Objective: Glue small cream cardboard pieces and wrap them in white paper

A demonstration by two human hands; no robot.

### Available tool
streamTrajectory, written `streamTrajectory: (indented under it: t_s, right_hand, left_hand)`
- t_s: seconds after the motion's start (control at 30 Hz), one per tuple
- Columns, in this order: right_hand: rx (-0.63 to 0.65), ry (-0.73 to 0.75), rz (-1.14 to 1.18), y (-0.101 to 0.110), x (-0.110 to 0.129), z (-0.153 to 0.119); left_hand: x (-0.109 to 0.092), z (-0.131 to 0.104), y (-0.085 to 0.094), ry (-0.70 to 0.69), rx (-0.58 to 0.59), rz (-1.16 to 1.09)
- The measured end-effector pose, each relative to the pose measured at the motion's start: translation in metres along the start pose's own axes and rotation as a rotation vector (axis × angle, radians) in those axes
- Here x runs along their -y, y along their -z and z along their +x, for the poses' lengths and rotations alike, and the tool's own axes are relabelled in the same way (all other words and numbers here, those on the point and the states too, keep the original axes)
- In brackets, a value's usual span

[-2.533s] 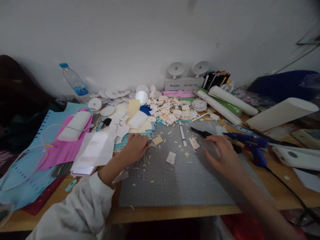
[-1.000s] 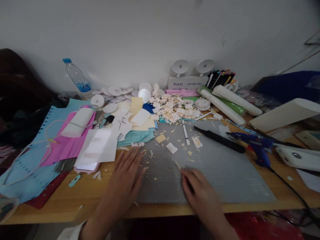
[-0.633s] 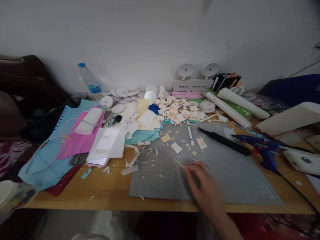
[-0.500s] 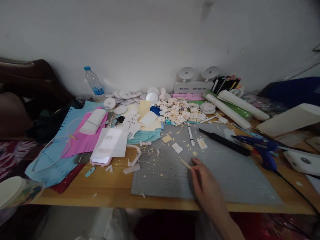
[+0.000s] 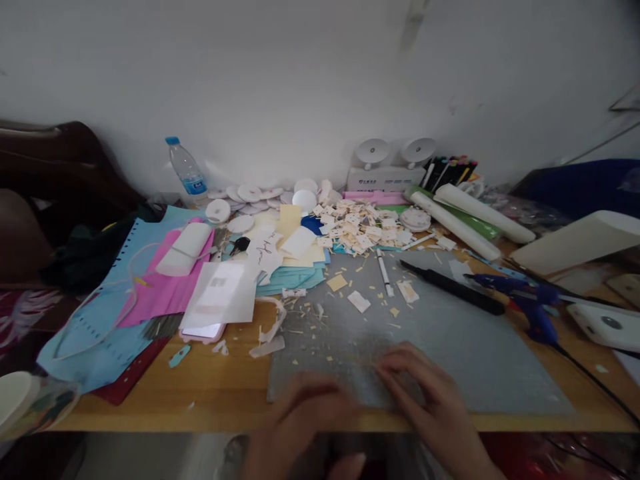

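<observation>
My right hand (image 5: 425,390) is over the front of the grey cutting mat (image 5: 480,363), thumb and fingers pinched together. A thin cream paper strip (image 5: 364,363), smeared by motion, sticks out to the left from the fingertips. My left hand (image 5: 305,417) is at the mat's front left edge, strongly blurred; its fingers do not show clearly. Beyond the hands, the mat bears small cream paper scraps (image 5: 337,282), a white pen (image 5: 385,273) and a black-handled cutter (image 5: 453,287).
A pile of small cream cards (image 5: 357,223) lies at the back, beside white discs (image 5: 250,193). To the right are a blue glue gun (image 5: 537,320) with its cable and white rolls (image 5: 455,223). On the left lie coloured sheets (image 5: 95,333), a phone (image 5: 203,332) and a water bottle (image 5: 187,170).
My left hand has come into view from below, at the mat's front left. My right hand, still pinching the paper strip, has moved nearer the table's front edge. The view has shifted slightly.
</observation>
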State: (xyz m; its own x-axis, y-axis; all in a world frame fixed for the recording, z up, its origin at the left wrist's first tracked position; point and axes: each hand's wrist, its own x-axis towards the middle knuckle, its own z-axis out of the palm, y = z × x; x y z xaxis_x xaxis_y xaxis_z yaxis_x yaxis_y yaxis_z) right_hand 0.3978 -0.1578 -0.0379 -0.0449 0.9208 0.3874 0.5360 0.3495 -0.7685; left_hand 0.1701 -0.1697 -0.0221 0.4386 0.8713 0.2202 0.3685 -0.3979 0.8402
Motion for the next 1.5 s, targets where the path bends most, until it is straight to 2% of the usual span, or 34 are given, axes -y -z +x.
streamTrajectory:
  t_s: [0.1,0.17,0.3,0.4,0.53,0.67,0.87,0.93,1.03,1.13,1.3,1.5]
  right_hand:
    - [0.089,-0.019,0.076,0.003,0.007,-0.004]
    - [0.14,-0.049,0.114,0.005,0.009,-0.005]
    - [0.234,-0.11,0.118,0.012,0.005,-0.001]
    - [0.206,-0.053,0.091,0.014,-0.002,0.005]
    - [0.194,0.022,-0.014,0.019,-0.016,0.008]
    - [0.133,0.035,-0.22,0.048,-0.04,0.008]
    - [-0.029,0.011,-0.737,0.104,-0.103,0.026]
    - [-0.027,0.029,-0.864,0.112,-0.121,0.036]
    - [0.086,0.027,-0.991,0.113,-0.137,0.051]
    - [0.168,0.012,-1.069,0.11,-0.143,0.062]
    - [0.18,-0.05,-1.14,0.109,-0.154,0.074]
    - [0.204,-0.087,-1.13,0.109,-0.16,0.082]
  left_hand:
    - [-0.005,0.039,-0.013,0.005,-0.001,-0.105]
    - [-0.004,0.052,-0.022,0.05,0.01,-0.169]
    - [0.003,0.059,-0.032,0.126,-0.007,-0.2]
    - [0.008,0.064,-0.033,0.207,0.066,-0.169]
    - [0.01,0.079,-0.033,0.207,0.13,-0.077]
    - [0.01,0.097,-0.031,0.21,0.133,-0.015]
    - [0.011,0.124,-0.034,0.197,0.327,0.082]
    - [0.012,0.129,-0.039,0.164,0.376,0.133]
    - [0.014,0.132,-0.049,0.075,0.428,0.153]
    - [0.015,0.131,-0.062,-0.079,0.47,0.183]
    - [0.019,0.138,-0.079,-0.344,0.538,0.354]
    - [0.026,0.147,-0.08,-0.474,0.558,0.482]
